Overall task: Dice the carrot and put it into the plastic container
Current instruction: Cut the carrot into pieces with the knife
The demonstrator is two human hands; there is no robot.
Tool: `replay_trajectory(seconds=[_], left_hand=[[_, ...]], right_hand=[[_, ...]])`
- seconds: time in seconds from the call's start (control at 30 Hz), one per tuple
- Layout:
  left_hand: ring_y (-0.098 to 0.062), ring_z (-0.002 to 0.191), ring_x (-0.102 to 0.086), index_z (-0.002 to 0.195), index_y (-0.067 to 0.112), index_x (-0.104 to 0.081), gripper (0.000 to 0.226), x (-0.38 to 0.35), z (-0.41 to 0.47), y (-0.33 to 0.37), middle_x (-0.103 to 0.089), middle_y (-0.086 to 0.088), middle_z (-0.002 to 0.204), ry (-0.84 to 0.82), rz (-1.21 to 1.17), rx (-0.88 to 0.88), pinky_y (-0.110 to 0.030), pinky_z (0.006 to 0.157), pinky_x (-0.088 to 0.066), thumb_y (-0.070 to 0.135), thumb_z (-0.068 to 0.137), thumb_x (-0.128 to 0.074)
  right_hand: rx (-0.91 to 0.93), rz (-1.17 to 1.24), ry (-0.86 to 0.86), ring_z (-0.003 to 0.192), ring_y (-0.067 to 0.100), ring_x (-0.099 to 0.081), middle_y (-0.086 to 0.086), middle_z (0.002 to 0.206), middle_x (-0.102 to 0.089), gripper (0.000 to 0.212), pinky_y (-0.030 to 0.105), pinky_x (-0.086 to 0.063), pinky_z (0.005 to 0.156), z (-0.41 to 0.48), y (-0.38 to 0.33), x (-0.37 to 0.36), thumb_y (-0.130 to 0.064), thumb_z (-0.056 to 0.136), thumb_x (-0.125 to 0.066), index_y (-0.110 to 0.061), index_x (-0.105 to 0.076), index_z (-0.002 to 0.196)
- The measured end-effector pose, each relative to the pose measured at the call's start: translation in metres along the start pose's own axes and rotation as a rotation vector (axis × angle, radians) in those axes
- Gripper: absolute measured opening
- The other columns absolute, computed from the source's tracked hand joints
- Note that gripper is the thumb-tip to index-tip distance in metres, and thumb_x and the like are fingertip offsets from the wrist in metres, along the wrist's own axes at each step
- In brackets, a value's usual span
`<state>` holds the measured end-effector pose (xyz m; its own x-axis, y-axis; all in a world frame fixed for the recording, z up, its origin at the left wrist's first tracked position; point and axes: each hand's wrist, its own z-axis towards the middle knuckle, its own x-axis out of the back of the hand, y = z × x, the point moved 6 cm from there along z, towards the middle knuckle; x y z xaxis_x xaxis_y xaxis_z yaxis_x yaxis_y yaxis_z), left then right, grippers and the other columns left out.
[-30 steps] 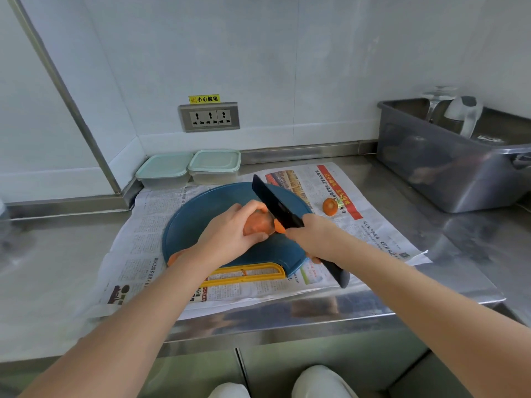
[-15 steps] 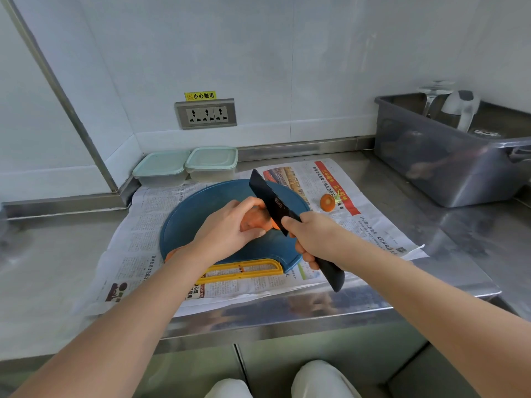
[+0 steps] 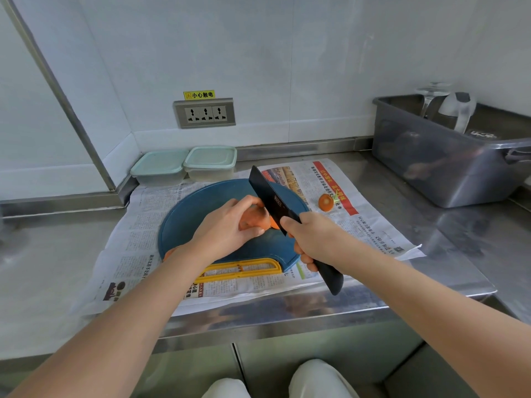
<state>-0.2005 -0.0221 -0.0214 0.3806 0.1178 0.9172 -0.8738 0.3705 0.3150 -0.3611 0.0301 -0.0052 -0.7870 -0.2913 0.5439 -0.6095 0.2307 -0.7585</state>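
Note:
An orange carrot lies on the round blue cutting board. My left hand presses down on it and hides most of it. My right hand grips the handle of a black cleaver, whose blade stands on the carrot's right end. A cut-off carrot end lies on the newspaper to the right of the board. Two lidded pale green plastic containers sit against the back wall, behind the board.
Newspaper covers the steel counter under the board. A yellow handle piece lies at the board's near edge. A grey tub with a glass and a kettle stands at the right. A wall socket is behind.
The cleaver's blade has shifted slightly along the carrot's right end while my left hand keeps holding it. The camera view has moved a little.

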Motion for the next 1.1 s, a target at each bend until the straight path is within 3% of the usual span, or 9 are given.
replay_trajectory(seconds=[0.27, 0.53, 0.87, 1.1], left_hand=[[-0.019, 0.112, -0.055, 0.128, 0.041, -0.035, 0.049, 0.000, -0.001, 0.002, -0.052, 0.003, 0.128, -0.003, 0.003, 0.003, -0.029, 0.084, -0.048, 0.046, 0.087, -0.062], [-0.020, 0.109, -0.056, 0.121, 0.040, -0.038, 0.043, 0.000, -0.001, 0.003, -0.054, 0.004, 0.123, 0.008, -0.011, 0.012, -0.032, 0.084, -0.049, 0.044, 0.086, -0.064], [-0.016, 0.100, -0.059, 0.119, 0.038, -0.039, 0.040, 0.000, 0.000, 0.004, -0.055, 0.004, 0.117, 0.022, -0.016, -0.024, -0.025, 0.074, -0.046, 0.043, 0.088, -0.063], [-0.017, 0.093, -0.058, 0.118, 0.037, -0.043, 0.041, 0.001, -0.005, 0.009, -0.051, 0.004, 0.108, 0.043, -0.032, -0.046, -0.032, 0.075, -0.050, 0.043, 0.084, -0.065]], right_hand=[[-0.020, 0.071, -0.060, 0.044, 0.014, -0.041, 0.005, 0.057, -0.046, 0.030, 0.023, -0.043, 0.046, -0.007, -0.004, 0.000, -0.034, 0.101, -0.041, -0.009, -0.048, 0.085], [-0.151, 0.168, -0.076, 0.039, 0.013, -0.037, 0.001, 0.047, -0.042, 0.053, 0.020, -0.038, 0.043, -0.007, -0.005, 0.002, -0.057, 0.097, -0.031, -0.012, -0.044, 0.072], [-0.248, 0.186, -0.081, 0.038, 0.014, -0.033, 0.002, 0.050, -0.039, 0.048, 0.018, -0.035, 0.041, -0.001, -0.006, -0.006, -0.051, 0.096, -0.032, -0.014, -0.040, 0.068], [-0.332, 0.208, -0.066, 0.032, 0.014, -0.031, 0.001, 0.045, -0.037, 0.050, 0.017, -0.032, 0.037, 0.012, 0.003, -0.025, -0.056, 0.096, -0.033, -0.014, -0.040, 0.069]])
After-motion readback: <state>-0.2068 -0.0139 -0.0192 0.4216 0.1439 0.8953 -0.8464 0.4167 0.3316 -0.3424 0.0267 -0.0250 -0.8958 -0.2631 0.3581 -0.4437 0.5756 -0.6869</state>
